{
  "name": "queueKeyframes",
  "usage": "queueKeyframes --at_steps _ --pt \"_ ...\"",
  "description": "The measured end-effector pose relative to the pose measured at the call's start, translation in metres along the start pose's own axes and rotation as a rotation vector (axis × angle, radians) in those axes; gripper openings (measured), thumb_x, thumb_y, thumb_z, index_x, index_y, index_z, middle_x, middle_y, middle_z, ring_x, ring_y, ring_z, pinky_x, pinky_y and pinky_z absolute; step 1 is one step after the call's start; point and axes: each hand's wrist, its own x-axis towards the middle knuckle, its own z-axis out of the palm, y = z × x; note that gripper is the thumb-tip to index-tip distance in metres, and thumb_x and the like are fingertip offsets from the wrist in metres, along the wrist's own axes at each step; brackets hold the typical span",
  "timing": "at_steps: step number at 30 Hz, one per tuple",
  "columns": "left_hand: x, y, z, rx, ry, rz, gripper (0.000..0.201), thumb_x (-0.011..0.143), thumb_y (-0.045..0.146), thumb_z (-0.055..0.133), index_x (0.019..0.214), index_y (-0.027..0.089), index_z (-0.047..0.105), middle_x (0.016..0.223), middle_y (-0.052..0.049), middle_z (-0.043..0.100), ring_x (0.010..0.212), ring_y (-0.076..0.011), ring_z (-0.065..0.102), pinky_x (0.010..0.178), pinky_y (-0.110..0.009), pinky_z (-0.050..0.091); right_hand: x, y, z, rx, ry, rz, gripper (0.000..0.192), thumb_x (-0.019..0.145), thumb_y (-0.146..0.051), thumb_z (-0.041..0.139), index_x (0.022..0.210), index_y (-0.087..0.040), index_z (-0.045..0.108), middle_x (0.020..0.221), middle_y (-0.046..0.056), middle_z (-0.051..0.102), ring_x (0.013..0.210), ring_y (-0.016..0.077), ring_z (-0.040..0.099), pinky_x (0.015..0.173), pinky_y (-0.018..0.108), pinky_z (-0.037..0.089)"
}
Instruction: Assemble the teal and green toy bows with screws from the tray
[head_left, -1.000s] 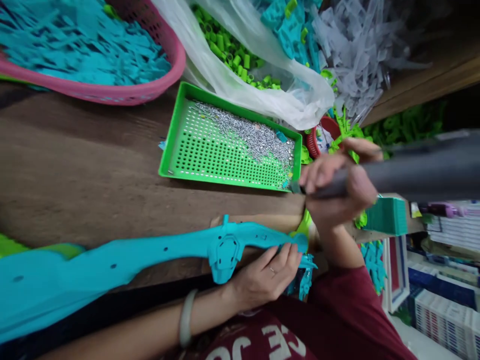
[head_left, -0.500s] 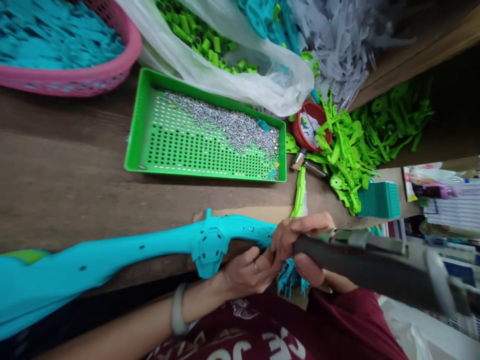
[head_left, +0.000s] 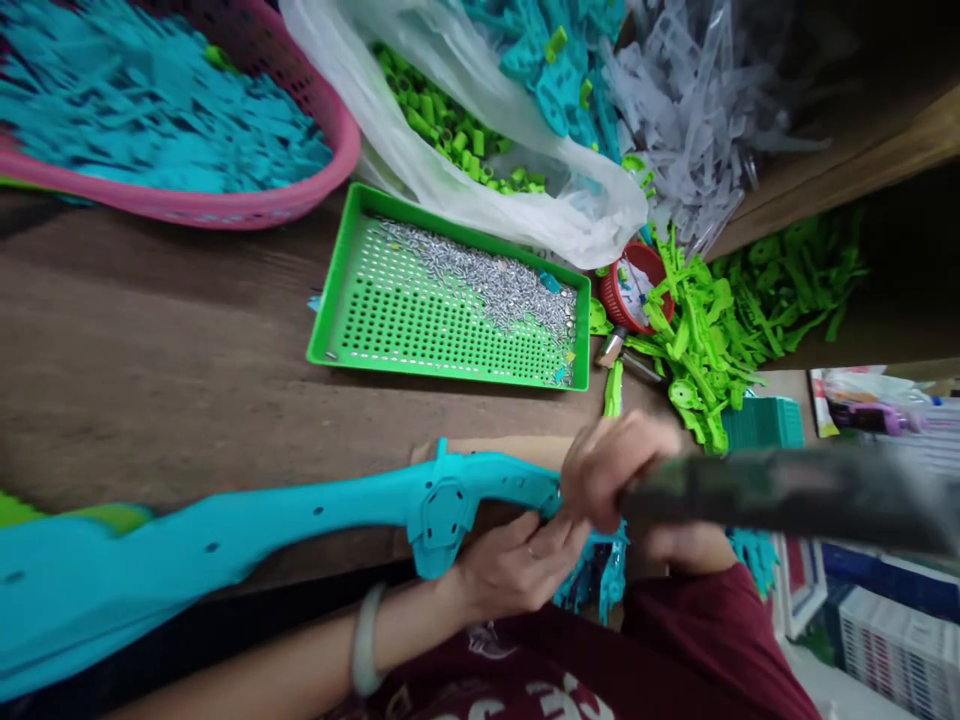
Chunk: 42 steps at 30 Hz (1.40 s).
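A long turquoise plastic toy-gun body [head_left: 300, 520] lies along the near edge of the wooden table [head_left: 150, 380], running from the left to the middle. My left hand [head_left: 517, 560] grips its right end from below. My right hand [head_left: 622, 475] is shut on a dark grey powered screwdriver [head_left: 787, 490] whose tip meets the right end of the turquoise body. Just beyond sits a green perforated tray [head_left: 420, 320] with a heap of small silver screws [head_left: 510, 285] in its far right part.
A pink basket [head_left: 247, 205] of turquoise parts stands at the back left. A clear plastic bag [head_left: 487, 180] of green pieces lies behind the tray. Loose green parts [head_left: 712, 330], a small red cup [head_left: 634, 280] and grey parts [head_left: 697, 90] crowd the back right.
My right hand brought the screwdriver from the tray's right corner down to the right end of the turquoise body, where it now stays. My left hand closed tighter around that end.
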Motion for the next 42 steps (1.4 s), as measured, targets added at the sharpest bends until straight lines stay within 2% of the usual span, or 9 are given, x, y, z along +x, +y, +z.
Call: queueKeyframes --at_steps 4,8,11,14,21,25,30,35,42 --pt "0.011 -0.004 -0.006 0.062 -0.113 0.040 0.028 0.099 0.023 0.053 0.113 0.011 0.074 0.125 -0.012 0.072 0.116 -0.0208 0.063 0.087 -0.029 0.050 0.050 0.020 0.004 0.025 0.075 0.044 0.038 0.081 -0.061 0.074 0.102 -0.032 0.060 0.062 -0.003 0.055 0.056 0.0174 0.060 0.051 0.031 0.058" --pt "0.010 -0.007 -0.006 -0.021 -0.071 0.032 0.021 0.099 0.024 0.055 0.101 0.016 0.074 0.122 -0.008 0.075 0.117 -0.0208 0.067 0.090 -0.030 0.050 0.087 0.056 0.014 0.035 0.220 -0.016 0.049 0.082 -0.077 0.059 0.106 -0.035 0.056 0.057 -0.006 0.044 0.048 0.0163 0.050 0.049 0.032 0.054" --pt "0.008 -0.009 -0.005 -0.101 -0.078 0.113 0.018 0.097 0.026 0.058 0.091 0.016 0.072 0.127 -0.011 0.073 0.124 -0.0233 0.064 0.098 -0.033 0.050 0.095 0.074 0.018 0.034 0.343 -0.054 0.051 0.081 -0.082 0.051 0.104 -0.036 0.052 0.054 -0.008 0.036 0.044 0.0165 0.043 0.047 0.033 0.050" --pt "0.008 -0.009 -0.005 -0.126 -0.082 0.118 0.018 0.095 0.025 0.060 0.089 0.014 0.072 0.128 -0.015 0.072 0.126 -0.0264 0.064 0.100 -0.036 0.050 0.093 0.081 0.019 0.069 0.378 -0.024 0.051 0.078 -0.080 0.058 0.100 -0.035 0.048 0.054 -0.009 0.036 0.043 0.0165 0.042 0.046 0.034 0.049" --pt "0.012 -0.007 -0.007 -0.099 -0.098 0.101 0.020 0.098 0.024 0.057 0.089 0.014 0.072 0.124 -0.013 0.074 0.121 -0.0247 0.066 0.087 -0.033 0.050 0.099 0.071 0.024 0.116 0.409 -0.093 0.041 0.084 -0.066 0.059 0.103 -0.033 0.043 0.056 -0.010 0.038 0.041 0.0136 0.040 0.046 0.031 0.046" --pt "0.014 -0.008 -0.006 -0.086 -0.081 0.100 0.026 0.101 0.021 0.050 0.089 0.014 0.072 0.122 -0.012 0.075 0.118 -0.0231 0.067 0.085 -0.032 0.048 0.068 0.022 0.003 0.055 0.521 -0.083 0.027 0.088 -0.057 0.050 0.103 -0.034 0.049 0.055 -0.009 0.037 0.039 0.0146 0.038 0.044 0.032 0.044" --pt "0.010 -0.007 -0.002 -0.117 -0.056 0.090 0.027 0.100 0.016 0.049 0.090 0.014 0.073 0.129 -0.011 0.072 0.124 -0.0229 0.064 0.089 -0.032 0.047 -0.028 -0.037 -0.024 0.164 0.419 -0.103 0.025 0.088 -0.035 0.059 0.112 -0.030 0.059 0.056 -0.009 0.047 0.039 0.0127 0.045 0.041 0.029 0.046" --pt "0.008 -0.008 -0.003 -0.109 -0.106 0.113 0.022 0.098 0.019 0.053 0.093 0.014 0.074 0.133 -0.011 0.070 0.128 -0.0235 0.062 0.092 -0.033 0.046 -0.078 -0.024 -0.022 0.199 0.405 -0.062 0.030 0.089 -0.030 0.059 0.119 -0.031 0.057 0.059 -0.008 0.052 0.045 0.0148 0.054 0.047 0.030 0.052" --pt "0.009 -0.006 -0.002 -0.116 -0.072 0.085 0.023 0.100 0.021 0.053 0.090 0.015 0.073 0.130 -0.009 0.072 0.128 -0.0221 0.061 0.093 -0.032 0.045 -0.075 -0.007 -0.022 0.130 0.242 -0.062 0.027 0.092 -0.036 0.061 0.118 -0.033 0.052 0.055 -0.009 0.052 0.041 0.0140 0.051 0.044 0.026 0.049"
